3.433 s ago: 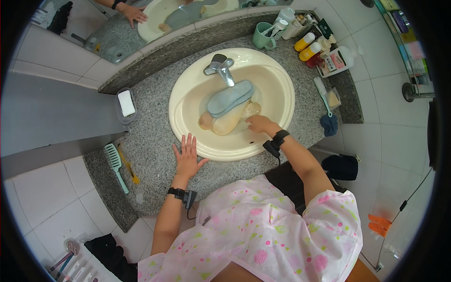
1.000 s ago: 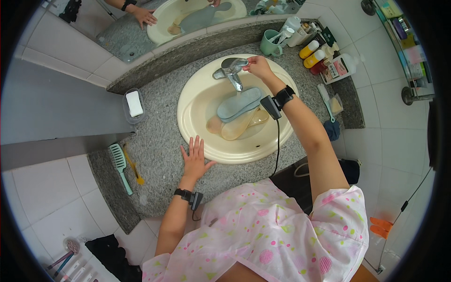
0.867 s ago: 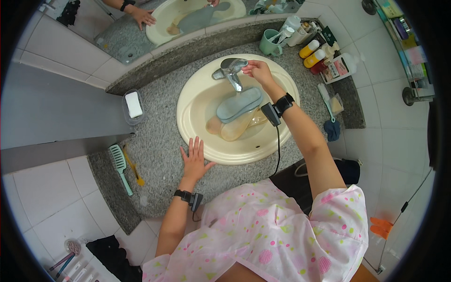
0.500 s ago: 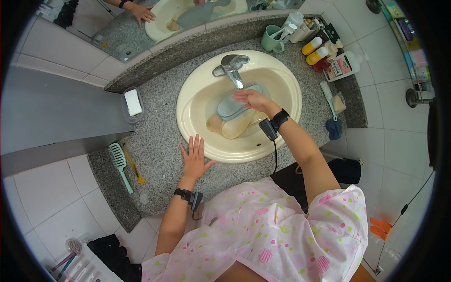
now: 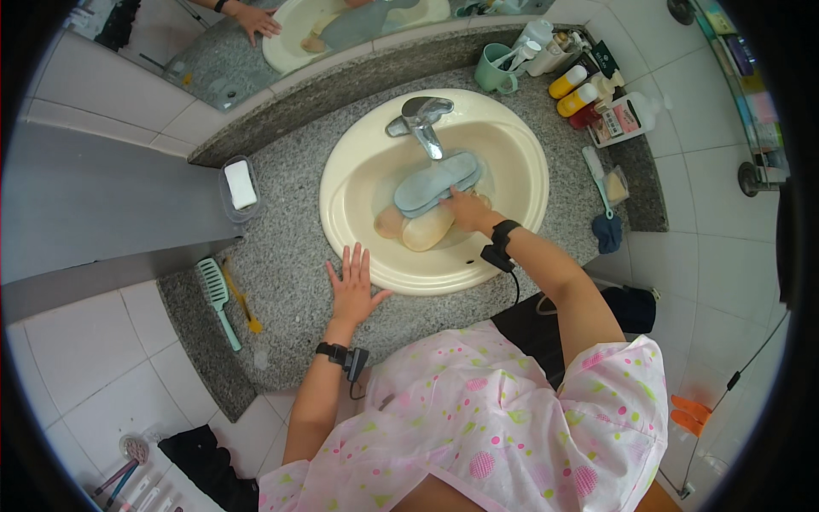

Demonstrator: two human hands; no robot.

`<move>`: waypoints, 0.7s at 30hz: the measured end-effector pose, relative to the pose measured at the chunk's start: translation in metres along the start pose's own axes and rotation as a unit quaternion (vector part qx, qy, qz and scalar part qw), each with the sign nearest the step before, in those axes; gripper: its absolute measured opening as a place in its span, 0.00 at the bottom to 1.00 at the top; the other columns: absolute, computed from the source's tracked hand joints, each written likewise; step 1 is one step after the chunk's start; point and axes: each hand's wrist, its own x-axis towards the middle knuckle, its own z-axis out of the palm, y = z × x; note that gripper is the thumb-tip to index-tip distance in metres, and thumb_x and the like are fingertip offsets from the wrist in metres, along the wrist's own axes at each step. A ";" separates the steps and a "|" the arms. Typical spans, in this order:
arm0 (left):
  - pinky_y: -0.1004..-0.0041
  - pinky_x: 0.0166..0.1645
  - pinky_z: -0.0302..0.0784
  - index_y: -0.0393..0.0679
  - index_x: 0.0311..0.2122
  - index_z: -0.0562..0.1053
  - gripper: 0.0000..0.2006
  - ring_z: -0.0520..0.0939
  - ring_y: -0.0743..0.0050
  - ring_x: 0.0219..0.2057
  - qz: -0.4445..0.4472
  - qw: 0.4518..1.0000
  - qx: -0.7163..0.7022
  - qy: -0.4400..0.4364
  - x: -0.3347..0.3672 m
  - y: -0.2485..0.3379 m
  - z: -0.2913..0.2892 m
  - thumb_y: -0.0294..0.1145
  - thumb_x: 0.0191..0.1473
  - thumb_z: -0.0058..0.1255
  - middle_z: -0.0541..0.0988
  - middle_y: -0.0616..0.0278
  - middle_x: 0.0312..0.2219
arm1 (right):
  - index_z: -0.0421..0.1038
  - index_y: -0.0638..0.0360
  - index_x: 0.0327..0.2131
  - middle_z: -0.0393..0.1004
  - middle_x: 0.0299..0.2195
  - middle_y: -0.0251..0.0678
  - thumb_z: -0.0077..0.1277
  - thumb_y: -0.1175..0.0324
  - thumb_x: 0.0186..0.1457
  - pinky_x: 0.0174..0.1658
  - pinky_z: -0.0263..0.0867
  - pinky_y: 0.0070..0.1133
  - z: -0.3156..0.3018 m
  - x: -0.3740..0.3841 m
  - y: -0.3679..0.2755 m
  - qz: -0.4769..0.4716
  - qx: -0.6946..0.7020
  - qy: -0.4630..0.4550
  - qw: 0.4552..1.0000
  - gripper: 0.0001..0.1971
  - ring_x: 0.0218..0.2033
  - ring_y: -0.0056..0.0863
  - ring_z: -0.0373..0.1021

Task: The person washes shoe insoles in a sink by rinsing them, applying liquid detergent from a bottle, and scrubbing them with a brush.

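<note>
In the cream washbasin [image 5: 522, 183], a pair of light blue insoles [image 5: 435, 181], one over the other, lies in shallow water. Beige insoles [image 5: 428, 230] rest below and nearer to me, partly covered. My right hand [image 5: 469, 210] reaches into the basin with its fingers closed at the near edge of the blue insoles; some fingertips are hidden there. My left hand [image 5: 351, 290] lies flat with fingers spread, on the counter and the basin's near left rim. It holds nothing. Above the insoles is the chrome faucet [image 5: 422, 124].
On the granite counter [image 5: 286, 222], a soap dish [image 5: 240, 189] and a green comb [image 5: 217, 294] are at left. A green cup [image 5: 495, 72], several bottles [image 5: 580, 98] and a brush [image 5: 599, 181] stand or lie at right. A mirror [image 5: 196, 51] runs along the back.
My right hand has moved down from above the blue insoles to their near edge, and its fingers have bent. The blue insoles have shifted slightly, showing both layers. My left hand stays put.
</note>
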 end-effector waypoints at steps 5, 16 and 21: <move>0.34 0.62 0.30 0.36 0.64 0.48 0.52 0.39 0.52 0.67 -0.003 1.000 0.000 -0.007 0.000 0.002 -0.001 0.67 0.46 0.46 0.43 0.53 0.66 | 0.51 0.51 0.63 0.43 0.65 0.51 0.48 0.71 0.50 0.62 0.46 0.47 0.019 -0.007 0.001 0.006 -0.046 -0.046 0.998 0.35 0.65 0.45 0.46; 0.34 0.62 0.29 0.37 0.65 0.47 0.52 0.39 0.52 0.68 0.000 1.000 -0.008 -0.006 0.002 0.003 -0.003 0.67 0.46 0.47 0.43 0.53 0.66 | 0.47 0.50 0.64 0.42 0.66 0.47 0.46 0.69 0.51 0.62 0.40 0.54 0.016 0.006 -0.008 0.033 -0.061 -0.110 0.992 0.36 0.67 0.43 0.43; 0.34 0.62 0.30 0.36 0.64 0.47 0.52 0.40 0.51 0.67 -0.001 1.000 -0.008 -0.006 0.001 0.001 -0.002 0.67 0.46 0.47 0.44 0.52 0.66 | 0.48 0.45 0.64 0.37 0.67 0.46 0.46 0.69 0.51 0.58 0.39 0.62 0.014 -0.019 -0.038 0.040 -0.052 -0.223 0.973 0.36 0.66 0.45 0.43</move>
